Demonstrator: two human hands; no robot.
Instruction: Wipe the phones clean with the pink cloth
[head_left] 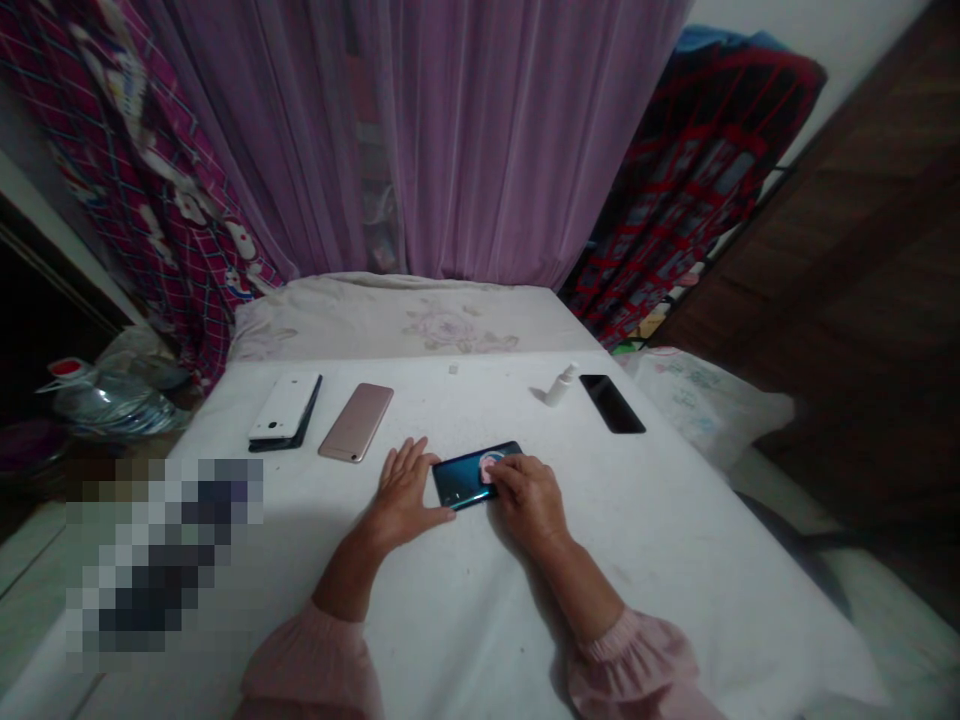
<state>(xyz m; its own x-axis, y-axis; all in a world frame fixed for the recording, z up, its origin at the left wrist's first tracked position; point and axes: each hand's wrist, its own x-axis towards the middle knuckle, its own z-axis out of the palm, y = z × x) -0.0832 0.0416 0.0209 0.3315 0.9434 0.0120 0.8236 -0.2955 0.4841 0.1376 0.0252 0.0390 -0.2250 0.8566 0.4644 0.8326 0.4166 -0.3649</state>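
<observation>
A dark teal phone [463, 478] lies flat on the white table [465, 600] in front of me. My left hand [405, 490] rests flat beside its left end, fingers spread, thumb against the phone's near edge. My right hand [529, 498] is curled over the phone's right end, fingers pressing a small pink pad [491, 465] onto its surface.
A white phone stacked on a dark one [285, 410] and a rose-gold phone [357, 421] lie at the left back. A small white spray bottle [561, 386] and a black phone [612, 403] sit at the right back. Purple curtains hang behind.
</observation>
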